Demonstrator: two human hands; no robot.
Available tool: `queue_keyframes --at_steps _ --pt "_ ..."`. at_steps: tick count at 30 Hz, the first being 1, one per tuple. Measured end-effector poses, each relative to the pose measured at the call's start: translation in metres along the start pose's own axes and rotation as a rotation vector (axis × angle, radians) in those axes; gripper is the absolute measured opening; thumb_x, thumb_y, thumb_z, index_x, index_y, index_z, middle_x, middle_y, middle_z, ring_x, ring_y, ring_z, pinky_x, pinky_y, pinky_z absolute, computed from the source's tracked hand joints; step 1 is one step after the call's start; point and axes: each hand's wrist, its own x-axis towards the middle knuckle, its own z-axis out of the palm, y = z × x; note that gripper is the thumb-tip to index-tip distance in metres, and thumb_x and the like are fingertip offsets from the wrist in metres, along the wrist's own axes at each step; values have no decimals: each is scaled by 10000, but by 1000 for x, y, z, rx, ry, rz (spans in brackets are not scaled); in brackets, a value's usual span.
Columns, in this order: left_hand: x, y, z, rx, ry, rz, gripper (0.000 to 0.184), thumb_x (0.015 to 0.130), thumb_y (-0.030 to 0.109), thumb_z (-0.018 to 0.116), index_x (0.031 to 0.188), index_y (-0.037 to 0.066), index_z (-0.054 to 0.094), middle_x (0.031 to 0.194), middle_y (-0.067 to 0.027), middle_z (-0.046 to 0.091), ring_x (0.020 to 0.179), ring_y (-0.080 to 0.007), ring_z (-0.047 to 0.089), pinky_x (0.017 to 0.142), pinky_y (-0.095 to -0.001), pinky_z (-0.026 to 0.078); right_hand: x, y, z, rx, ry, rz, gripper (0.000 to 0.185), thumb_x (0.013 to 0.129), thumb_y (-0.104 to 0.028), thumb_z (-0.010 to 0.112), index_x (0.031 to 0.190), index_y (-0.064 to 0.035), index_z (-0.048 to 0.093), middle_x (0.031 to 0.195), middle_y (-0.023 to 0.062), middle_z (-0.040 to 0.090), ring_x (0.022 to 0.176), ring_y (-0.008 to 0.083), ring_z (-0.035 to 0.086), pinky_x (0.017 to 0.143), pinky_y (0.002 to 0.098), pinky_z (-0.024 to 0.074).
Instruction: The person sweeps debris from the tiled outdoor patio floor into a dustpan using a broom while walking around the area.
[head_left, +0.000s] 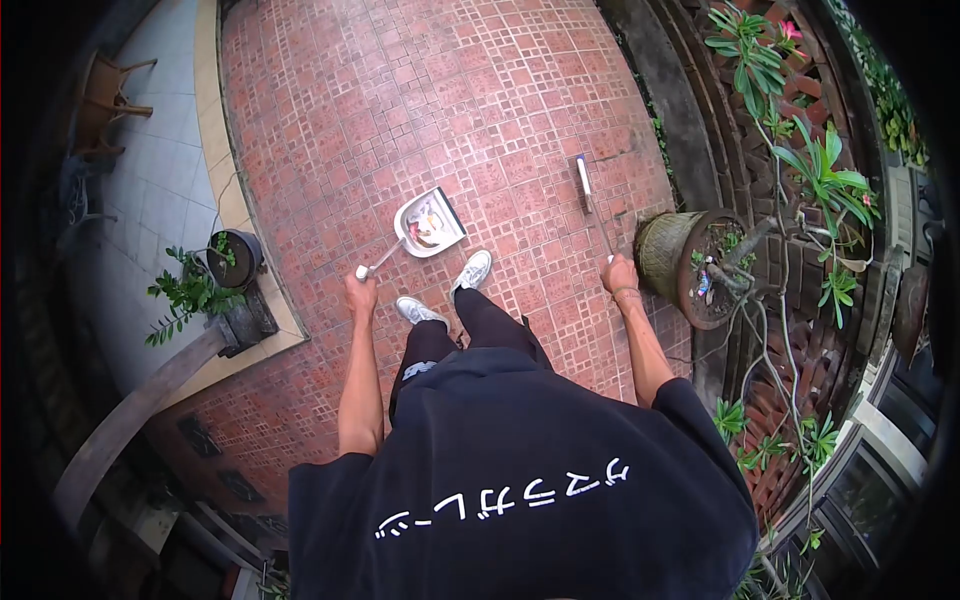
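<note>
My left hand (361,291) is closed around the handle end of a white long-handled dustpan (402,222). Its pan rests on or just above the tiles ahead of my feet, the dark-edged mouth turned to the right. Inside lies a small heap of litter (427,229), pale scraps with some red and brown bits. Out to the right, my right hand (619,274) grips the thin handle of a broom (584,183). The broom's narrow white and blue head is near the floor, ahead of that hand and apart from the dustpan.
Red patterned tiles (480,90) cover the ground. A large pot (665,255) with a branching plant stands close by my right hand. On the left are a raised pale ledge (210,110), a dark potted plant (240,262) and a wooden chair (105,100).
</note>
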Motion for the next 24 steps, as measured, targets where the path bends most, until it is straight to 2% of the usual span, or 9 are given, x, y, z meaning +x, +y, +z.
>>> queue_keyframes --at_steps 2,4,5,7,9,13,17,20,24 --pt "10 10 23 11 -28 1 201 736 188 575 867 41 614 761 -206 599 759 -357 587 645 -406 441 31 -3 9 4 0 23 209 740 -142 502 801 38 590 839 272 580 817 393 568 710 450 462" --pt "17 21 38 76 -14 -24 219 733 208 583 860 31 611 774 -207 601 762 -360 586 652 -411 442 47 -17 16 -114 -38 -104 218 760 -92 433 841 28 595 875 258 583 840 386 578 702 433 481" --pt "18 25 42 113 -10 -34 229 732 217 587 856 26 609 781 -207 602 764 -362 586 656 -414 443 48 -24 22 -108 -47 -100 218 760 -92 433 841 28 595 875 258 583 840 386 578 702 433 481" --pt "15 37 37 124 -9 -44 237 731 224 589 856 24 609 784 -208 602 766 -362 586 661 -416 444 34 -49 23 -40 -209 -190 210 752 -108 454 832 24 596 880 248 587 847 386 577 707 430 484" --pt "18 54 34 106 13 -65 252 729 236 594 856 19 608 789 -208 603 771 -361 586 669 -420 444 16 -60 48 -54 -214 -347 192 757 -139 491 818 19 582 799 265 584 791 397 575 702 424 478" --pt "24 57 35 113 -24 -134 250 733 235 594 862 22 612 790 -205 605 777 -350 591 678 -416 443 -8 -66 33 62 -227 -287 229 762 -199 536 823 8 612 793 250 593 790 384 576 700 422 471" --pt "40 44 35 79 4 -64 232 735 223 593 867 34 619 785 -201 608 774 -342 595 677 -407 446 22 -49 17 132 -318 -339 268 752 -258 577 815 -5 637 791 236 600 796 368 579 702 421 462" --pt "50 51 23 84 46 -26 216 739 206 588 875 43 626 780 -195 612 762 -330 601 667 -396 449 24 -43 -13 192 -347 -256 288 739 -276 600 802 1 645 788 226 603 796 361 579 706 425 456" --pt "80 60 10 -12 26 -8 204 746 188 581 889 54 635 774 -186 616 753 -311 607 657 -382 451 40 -22 -28 218 -214 -159 279 735 -255 590 825 6 629 811 244 595 805 384 571 719 431 456"
